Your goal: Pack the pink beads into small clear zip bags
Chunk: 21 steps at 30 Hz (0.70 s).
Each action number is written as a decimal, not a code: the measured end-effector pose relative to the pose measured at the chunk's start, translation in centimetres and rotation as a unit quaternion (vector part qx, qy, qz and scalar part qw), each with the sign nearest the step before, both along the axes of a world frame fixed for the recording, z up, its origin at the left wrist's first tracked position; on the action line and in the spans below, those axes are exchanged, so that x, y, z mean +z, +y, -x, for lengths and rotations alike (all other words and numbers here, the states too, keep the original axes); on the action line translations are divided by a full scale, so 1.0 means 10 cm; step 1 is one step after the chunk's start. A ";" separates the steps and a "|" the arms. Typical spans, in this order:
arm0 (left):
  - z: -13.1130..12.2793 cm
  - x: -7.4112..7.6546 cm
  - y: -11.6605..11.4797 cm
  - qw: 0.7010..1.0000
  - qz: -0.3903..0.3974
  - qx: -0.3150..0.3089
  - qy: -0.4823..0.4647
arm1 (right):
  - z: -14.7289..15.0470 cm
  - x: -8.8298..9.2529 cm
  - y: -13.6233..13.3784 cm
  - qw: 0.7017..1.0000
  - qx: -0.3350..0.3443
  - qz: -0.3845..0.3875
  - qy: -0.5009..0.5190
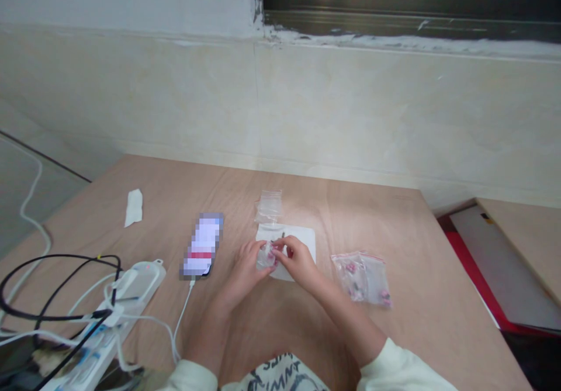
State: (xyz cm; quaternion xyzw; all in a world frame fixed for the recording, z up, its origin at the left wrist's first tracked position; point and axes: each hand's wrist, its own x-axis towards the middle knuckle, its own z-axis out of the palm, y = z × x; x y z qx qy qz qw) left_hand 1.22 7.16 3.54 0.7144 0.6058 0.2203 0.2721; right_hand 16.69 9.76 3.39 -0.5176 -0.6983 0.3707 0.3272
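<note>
My left hand (248, 266) and my right hand (296, 260) meet over a white sheet of paper (304, 239) in the middle of the wooden table (394, 251). Both pinch a small clear plastic bag (265, 256) between their fingertips, with something small and pale inside it. An empty clear zip bag (269, 206) lies just beyond the paper. To the right of my right hand lie filled zip bags (362, 276) holding small pink and dark pieces.
A phone (202, 245) lies left of my hands, with a white cable (182, 315) plugged in. A white power strip (118, 309) with black and white cords sits at the front left. A folded white tissue (134, 206) lies far left. Red and grey boards (495, 268) lean beside the table's right edge.
</note>
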 end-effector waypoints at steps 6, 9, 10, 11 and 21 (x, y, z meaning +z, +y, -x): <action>0.05 0.02 -0.03 1.000 -0.005 0.006 -0.009 | -0.16 -0.19 -0.11 0.993 -0.082 0.017 -0.089; 0.06 0.03 -0.03 1.000 -0.003 0.008 -0.011 | -0.23 -0.25 -0.14 0.991 -0.063 0.029 -0.113; 0.06 0.03 -0.03 1.000 -0.001 0.008 -0.010 | -0.24 -0.25 -0.15 0.991 -0.058 0.030 -0.117; 0.05 0.04 -0.03 1.000 0.002 0.007 -0.009 | -0.24 -0.24 -0.16 0.991 -0.055 0.029 -0.121; 0.02 -0.04 -0.04 1.000 -0.004 0.000 -0.001 | -0.13 -0.04 -0.19 0.995 -0.083 0.004 -0.051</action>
